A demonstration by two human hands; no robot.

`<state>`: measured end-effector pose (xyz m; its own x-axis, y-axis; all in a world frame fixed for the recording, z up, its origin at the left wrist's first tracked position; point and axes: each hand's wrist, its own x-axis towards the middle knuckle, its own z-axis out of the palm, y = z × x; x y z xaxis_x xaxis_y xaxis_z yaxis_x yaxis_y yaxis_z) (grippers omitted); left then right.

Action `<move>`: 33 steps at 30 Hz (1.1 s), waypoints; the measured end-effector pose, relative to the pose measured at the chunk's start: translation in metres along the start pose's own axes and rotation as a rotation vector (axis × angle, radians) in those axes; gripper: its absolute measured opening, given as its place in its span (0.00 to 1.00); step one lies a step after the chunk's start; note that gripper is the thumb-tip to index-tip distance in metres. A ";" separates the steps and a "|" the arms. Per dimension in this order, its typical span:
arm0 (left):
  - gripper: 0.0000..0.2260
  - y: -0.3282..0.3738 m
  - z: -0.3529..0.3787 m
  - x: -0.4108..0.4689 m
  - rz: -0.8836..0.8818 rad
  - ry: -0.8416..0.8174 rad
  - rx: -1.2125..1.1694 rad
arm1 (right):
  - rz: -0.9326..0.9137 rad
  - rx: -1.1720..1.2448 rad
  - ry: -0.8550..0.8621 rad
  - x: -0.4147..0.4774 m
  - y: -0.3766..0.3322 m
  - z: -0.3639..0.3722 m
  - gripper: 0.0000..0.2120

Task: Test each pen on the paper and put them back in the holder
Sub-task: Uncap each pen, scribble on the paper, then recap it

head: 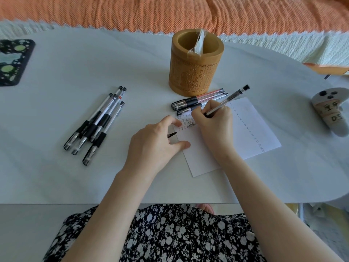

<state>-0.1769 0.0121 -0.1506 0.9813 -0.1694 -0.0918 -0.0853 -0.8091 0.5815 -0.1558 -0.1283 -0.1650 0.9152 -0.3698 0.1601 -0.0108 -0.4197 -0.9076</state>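
Note:
My right hand [214, 121] grips an uncapped clear pen [229, 100], its tip on the white paper [249, 129] among rows of small written marks. My left hand [156, 140] presses the paper's left edge and holds a black pen cap [172, 134] between its fingers. A carved bamboo holder [194, 67] stands behind the paper with only a plastic wrapper [197, 43] in it. Three capped pens [196, 102] lie at the holder's foot. Several capped pens [98, 123] lie in a pile at the left.
A black patterned case [13, 61] lies at the table's far left. A grey controller-like object [332, 112] sits at the right edge. An orange blanket [170, 14] runs along the back. The white table's [56, 176] front edge is near my lap.

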 end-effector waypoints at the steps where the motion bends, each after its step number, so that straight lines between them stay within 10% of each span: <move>1: 0.21 0.000 0.000 0.000 0.001 0.001 -0.001 | -0.001 0.003 0.000 0.000 0.000 0.000 0.14; 33: 0.20 0.000 -0.001 0.000 0.021 0.019 -0.009 | -0.009 0.034 0.003 0.001 -0.001 0.000 0.18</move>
<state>-0.1769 0.0124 -0.1493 0.9823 -0.1757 -0.0645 -0.1044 -0.8005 0.5902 -0.1544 -0.1284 -0.1638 0.9142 -0.3681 0.1696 0.0116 -0.3946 -0.9188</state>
